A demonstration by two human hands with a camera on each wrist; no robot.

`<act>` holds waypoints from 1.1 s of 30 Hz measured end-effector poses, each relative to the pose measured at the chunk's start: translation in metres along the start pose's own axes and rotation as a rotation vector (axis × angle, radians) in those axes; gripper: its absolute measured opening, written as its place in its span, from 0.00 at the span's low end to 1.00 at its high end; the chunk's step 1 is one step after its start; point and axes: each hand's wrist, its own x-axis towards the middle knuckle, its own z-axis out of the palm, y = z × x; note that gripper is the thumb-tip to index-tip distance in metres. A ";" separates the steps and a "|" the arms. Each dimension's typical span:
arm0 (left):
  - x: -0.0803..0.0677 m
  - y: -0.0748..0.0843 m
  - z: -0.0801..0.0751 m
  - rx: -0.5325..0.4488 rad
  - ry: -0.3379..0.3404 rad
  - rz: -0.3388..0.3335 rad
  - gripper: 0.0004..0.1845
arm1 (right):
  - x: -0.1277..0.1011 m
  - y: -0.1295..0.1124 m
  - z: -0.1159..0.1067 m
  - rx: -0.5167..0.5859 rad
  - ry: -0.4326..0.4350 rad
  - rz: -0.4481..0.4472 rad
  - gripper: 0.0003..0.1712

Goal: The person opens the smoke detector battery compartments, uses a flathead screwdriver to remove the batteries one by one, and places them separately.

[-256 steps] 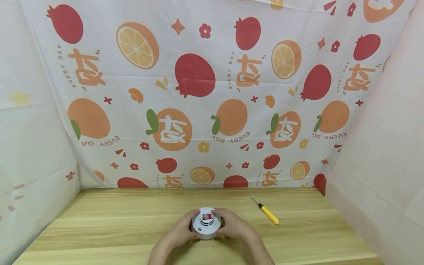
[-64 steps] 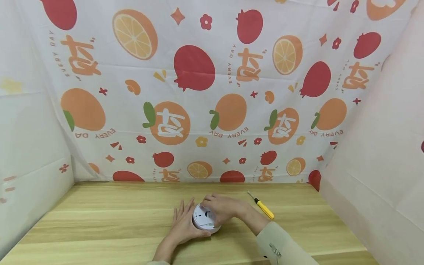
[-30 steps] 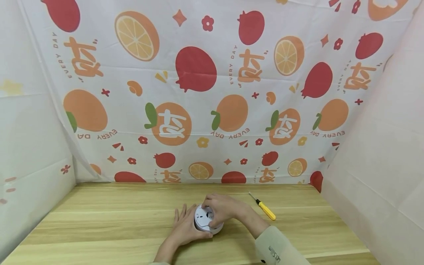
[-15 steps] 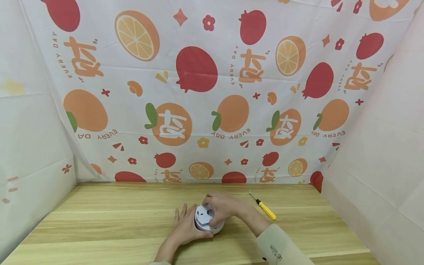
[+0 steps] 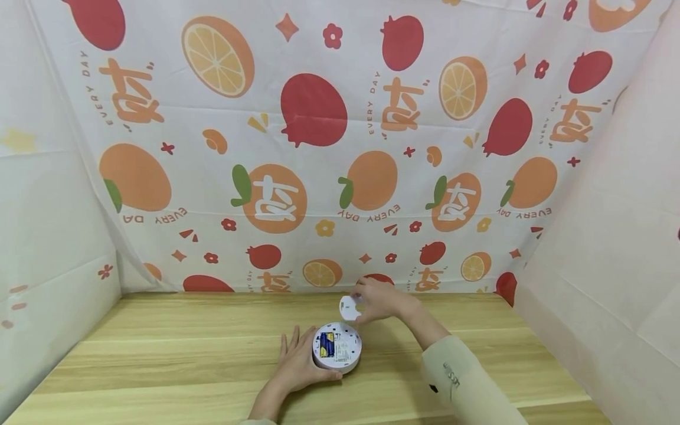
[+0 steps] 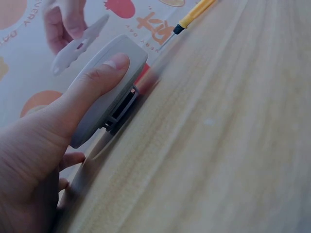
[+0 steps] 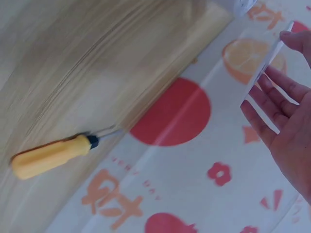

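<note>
- Head view: left hand (image 5: 297, 369) lies against the left side of the round white alarm (image 5: 337, 348) on the counter (image 5: 159, 366), thumb curled along its near rim, other fingers spread flat on the wood; it grips the alarm.
- Alarm lies open side up, a blue and yellow battery (image 5: 326, 344) showing inside, left of its centre.
- Right hand (image 5: 379, 300) is raised beyond the alarm, toward the backdrop (image 5: 319, 147); its fingers pinch a thin white cover (image 5: 349, 307), clear of the alarm.
- Right sleeve (image 5: 467, 383) is pale green, right of and nearer than the alarm.
- Left wrist view: thumb (image 6: 99, 80) presses the alarm's grey-white side (image 6: 104, 102); the cover (image 6: 77, 48) hangs beyond the alarm in the other hand's fingers (image 6: 63, 22); the screwdriver (image 6: 194, 14) lies further off, beyond the alarm.
- Right wrist view: cover (image 7: 267, 60) seen edge-on, held by the fingers (image 7: 277, 104); yellow-handled screwdriver (image 7: 51, 155) lies on the counter near the backdrop edge.
- Head view hides the screwdriver behind the right arm.
</note>
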 end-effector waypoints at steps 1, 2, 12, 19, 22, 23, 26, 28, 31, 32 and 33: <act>0.000 0.000 0.000 0.000 0.003 0.001 0.60 | 0.000 0.005 0.001 0.002 0.006 0.015 0.30; 0.000 0.000 0.000 0.000 0.005 0.001 0.60 | 0.001 0.009 0.002 0.005 0.013 0.024 0.30; -0.002 0.001 0.001 -0.007 -0.005 -0.001 0.60 | -0.006 0.040 0.032 0.010 -0.054 0.222 0.26; -0.001 -0.001 0.003 0.004 0.009 0.001 0.61 | -0.011 0.048 0.055 -0.004 -0.104 0.265 0.26; -0.001 -0.002 0.003 0.003 0.007 0.002 0.61 | -0.012 0.050 0.061 -0.005 -0.101 0.267 0.25; -0.001 -0.002 0.003 0.000 0.006 0.003 0.61 | -0.012 0.050 0.062 0.000 -0.101 0.269 0.25; -0.001 -0.001 0.003 -0.006 0.005 0.004 0.61 | -0.013 0.049 0.065 0.012 -0.099 0.271 0.27; -0.001 -0.001 0.003 -0.005 0.003 0.003 0.61 | -0.013 0.048 0.065 0.014 -0.097 0.267 0.27; -0.003 0.000 0.001 -0.003 0.008 0.008 0.61 | -0.014 0.045 0.064 0.006 -0.100 0.272 0.28; -0.003 0.000 0.001 -0.001 0.011 0.010 0.60 | -0.013 0.045 0.064 0.012 -0.098 0.271 0.28; -0.004 0.000 0.000 0.003 0.015 0.014 0.61 | -0.013 0.045 0.064 0.013 -0.095 0.268 0.29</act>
